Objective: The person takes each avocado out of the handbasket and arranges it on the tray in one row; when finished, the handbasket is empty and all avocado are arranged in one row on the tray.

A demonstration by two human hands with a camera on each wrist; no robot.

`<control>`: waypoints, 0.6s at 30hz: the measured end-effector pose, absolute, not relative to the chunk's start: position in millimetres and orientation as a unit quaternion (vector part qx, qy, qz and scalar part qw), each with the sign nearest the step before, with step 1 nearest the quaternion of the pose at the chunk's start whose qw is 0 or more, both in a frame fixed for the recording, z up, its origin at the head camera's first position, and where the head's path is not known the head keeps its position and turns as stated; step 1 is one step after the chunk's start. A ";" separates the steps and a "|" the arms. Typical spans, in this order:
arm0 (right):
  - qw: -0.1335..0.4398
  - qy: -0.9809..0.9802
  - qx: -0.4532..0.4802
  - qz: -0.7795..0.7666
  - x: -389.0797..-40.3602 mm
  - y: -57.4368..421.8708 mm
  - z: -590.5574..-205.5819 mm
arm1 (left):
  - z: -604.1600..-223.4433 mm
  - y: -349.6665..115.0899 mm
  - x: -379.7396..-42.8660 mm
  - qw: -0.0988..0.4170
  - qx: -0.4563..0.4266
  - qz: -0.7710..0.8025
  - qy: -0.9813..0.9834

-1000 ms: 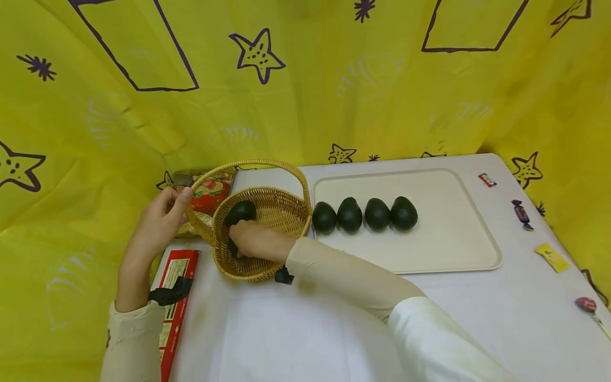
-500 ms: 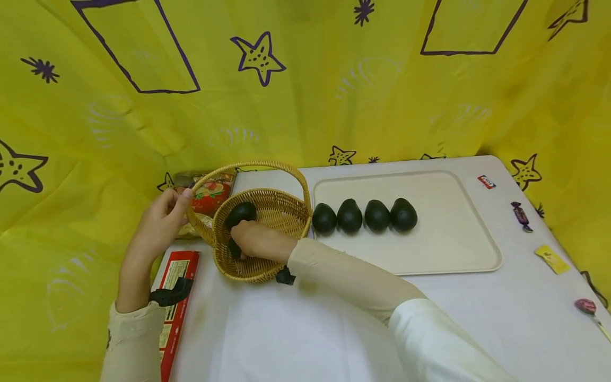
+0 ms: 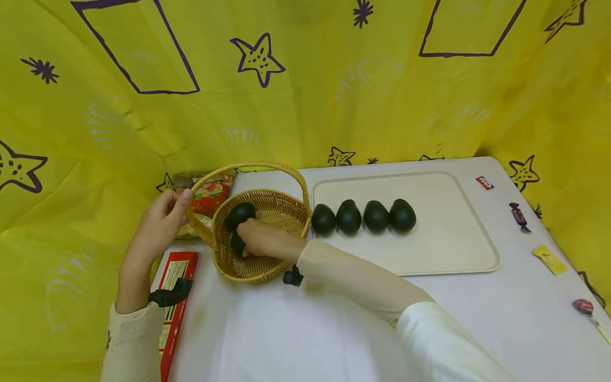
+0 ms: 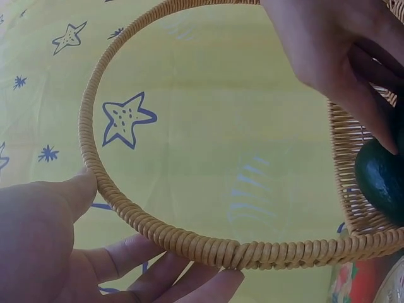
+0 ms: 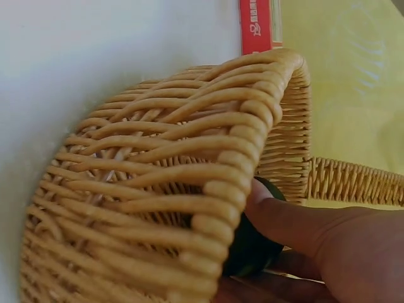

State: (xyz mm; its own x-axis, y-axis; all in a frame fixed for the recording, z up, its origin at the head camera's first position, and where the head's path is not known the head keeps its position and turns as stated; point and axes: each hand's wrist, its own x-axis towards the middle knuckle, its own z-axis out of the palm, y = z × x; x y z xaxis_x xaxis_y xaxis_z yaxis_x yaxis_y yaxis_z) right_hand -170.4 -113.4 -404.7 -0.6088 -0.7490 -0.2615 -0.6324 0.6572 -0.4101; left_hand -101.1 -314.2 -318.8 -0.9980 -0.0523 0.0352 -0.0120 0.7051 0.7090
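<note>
A wicker basket [image 3: 281,212] with a tall arched handle [image 3: 253,164] stands left of the middle of the table. My left hand [image 3: 159,220] holds the handle's left side between thumb and fingers. My right hand [image 3: 269,240] reaches into the basket and grips a dark green avocado [image 3: 237,243] there; in the right wrist view the thumb lies against the avocado [image 5: 252,246]. Another avocado [image 3: 240,215] lies just behind it in the basket. Several more avocados [image 3: 349,217] stand in a row on the left half of a cream tray [image 3: 453,239].
Behind the basket's left side lie red food packets [image 3: 210,199]. A long red box [image 3: 179,297] is under the left wrist. Along the right table edge lie small wrapped sweets [image 3: 519,217], a yellow packet [image 3: 550,259] and a lollipop [image 3: 583,306]. A yellow patterned cloth [image 3: 305,106] hangs behind.
My right hand has shifted slightly to the right inside the basket, showing more of the nearer avocado. The left hand stays on the handle.
</note>
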 end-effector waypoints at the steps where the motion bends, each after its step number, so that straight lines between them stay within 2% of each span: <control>1: 0.213 0.885 -0.386 -0.147 -170.8 -111.3 -404.5 | -318.9 -314.3 -101.3 0.027 0.017 -0.385 -0.922; 7: 0.208 0.880 -0.387 -0.179 -175.4 -95.3 -400.4 | -318.1 -313.7 -101.5 0.023 0.016 -0.382 -0.924; 18: 0.160 0.867 -0.385 -0.273 -175.3 -42.2 -381.3 | -318.8 -313.4 -100.1 0.021 0.023 -0.387 -0.922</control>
State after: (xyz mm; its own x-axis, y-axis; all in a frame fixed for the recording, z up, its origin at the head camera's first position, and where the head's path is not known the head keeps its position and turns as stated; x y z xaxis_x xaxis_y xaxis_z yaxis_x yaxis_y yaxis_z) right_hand -175.3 -42.2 -381.3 -0.6521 -0.7551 -0.0676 -0.5799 0.5543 -0.5971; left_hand -100.1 -313.4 -318.8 -0.9981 -0.0590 0.0203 -0.0268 0.6994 0.7142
